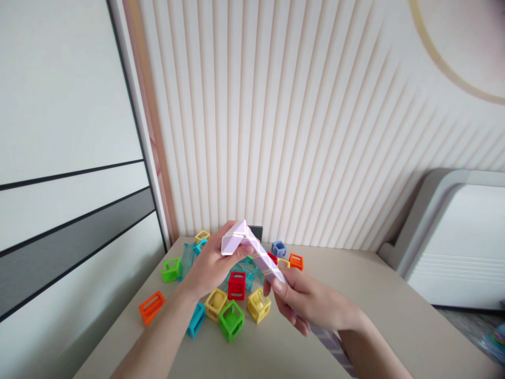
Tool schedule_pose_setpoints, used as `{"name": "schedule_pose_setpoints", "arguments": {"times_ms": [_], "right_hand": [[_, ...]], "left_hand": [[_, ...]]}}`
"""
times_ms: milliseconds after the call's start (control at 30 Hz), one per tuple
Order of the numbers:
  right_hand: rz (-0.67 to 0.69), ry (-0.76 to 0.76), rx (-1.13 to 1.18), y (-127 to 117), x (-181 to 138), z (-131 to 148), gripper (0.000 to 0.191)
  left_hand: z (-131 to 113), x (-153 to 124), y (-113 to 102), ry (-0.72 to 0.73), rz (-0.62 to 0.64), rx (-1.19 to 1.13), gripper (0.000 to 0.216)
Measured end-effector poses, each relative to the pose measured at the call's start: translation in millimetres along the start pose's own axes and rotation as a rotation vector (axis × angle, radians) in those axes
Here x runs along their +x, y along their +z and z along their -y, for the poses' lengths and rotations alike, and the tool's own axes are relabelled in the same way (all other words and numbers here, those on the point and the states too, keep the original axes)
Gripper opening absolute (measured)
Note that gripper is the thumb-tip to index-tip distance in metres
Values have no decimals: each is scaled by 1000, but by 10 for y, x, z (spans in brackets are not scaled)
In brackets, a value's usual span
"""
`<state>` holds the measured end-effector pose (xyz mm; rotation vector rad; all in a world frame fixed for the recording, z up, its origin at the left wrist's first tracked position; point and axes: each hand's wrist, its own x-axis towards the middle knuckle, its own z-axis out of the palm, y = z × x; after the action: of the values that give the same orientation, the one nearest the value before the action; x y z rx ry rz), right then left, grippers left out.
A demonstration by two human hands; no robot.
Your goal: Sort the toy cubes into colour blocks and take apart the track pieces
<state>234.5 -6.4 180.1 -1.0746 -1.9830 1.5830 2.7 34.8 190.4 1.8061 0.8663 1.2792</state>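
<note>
Ribbed wall [276, 116] (cream), beige table [351, 279].

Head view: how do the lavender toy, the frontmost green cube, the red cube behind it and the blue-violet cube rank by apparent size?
1. Lavender toy, though partly hidden
2. Frontmost green cube
3. Red cube
4. Blue-violet cube

Nearness enlarges the green cube; true cube sizes may match.

So the snake toy [262, 258] runs from the left grip [213, 263] across to the right grip [311, 300] and out under that wrist. Cubes [237, 287] are scattered on the surface [347, 266] around the left grip, a few sit behind the right one, wall's [244, 131] behind everything.
</note>
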Motion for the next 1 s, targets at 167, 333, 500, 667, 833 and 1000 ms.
{"name": "schedule_pose_setpoints", "arguments": {"times_ms": [167,333,500,667,833,1000], "right_hand": [[177,56,126,-46,79,-73,56],[208,10,98,82,222,-160,53],[-327,-169,-217,157,295,-136,43],[-658,-178,-569,2,258,-84,33],[-802,-159,-817,-139,156,-54,26],[-773,-115,-879,-121,159,-43,21]], "left_hand": [[-52,-26,-58,125,143,12,22],[-71,-57,-147,278,308,109,29],[-5,-12,-110,237,47,212,35],[-3,-7,-71,339,-60,334,63],[3,-5,-37,357,57,412,45],[86,43,-8,452,-41,510,28]]}}
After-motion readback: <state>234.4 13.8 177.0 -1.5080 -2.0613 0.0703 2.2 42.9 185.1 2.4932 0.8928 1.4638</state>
